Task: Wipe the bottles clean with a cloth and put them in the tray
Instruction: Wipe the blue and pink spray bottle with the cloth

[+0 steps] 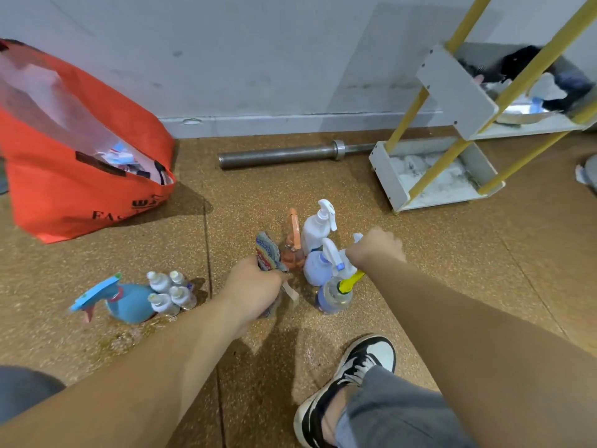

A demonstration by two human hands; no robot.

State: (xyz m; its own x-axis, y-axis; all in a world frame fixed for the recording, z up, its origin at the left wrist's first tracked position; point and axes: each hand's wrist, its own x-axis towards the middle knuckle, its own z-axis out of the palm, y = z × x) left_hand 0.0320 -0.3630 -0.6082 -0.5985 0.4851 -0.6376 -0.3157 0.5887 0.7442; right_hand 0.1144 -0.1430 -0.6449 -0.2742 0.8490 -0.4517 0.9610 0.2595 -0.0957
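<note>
Sneaker [355, 367] lowest. Left hand [255, 286] grips cloth [268, 250]. Right hand [376, 245], nearer tray [386, 179], clasps upright spray bottle [350, 265]; tray well ahead-right.

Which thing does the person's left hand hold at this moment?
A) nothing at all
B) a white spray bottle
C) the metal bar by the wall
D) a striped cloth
D: the left hand grips a striped cloth, and the end of the cloth sticks up above the fist, next to the orange spray bottle.
</note>
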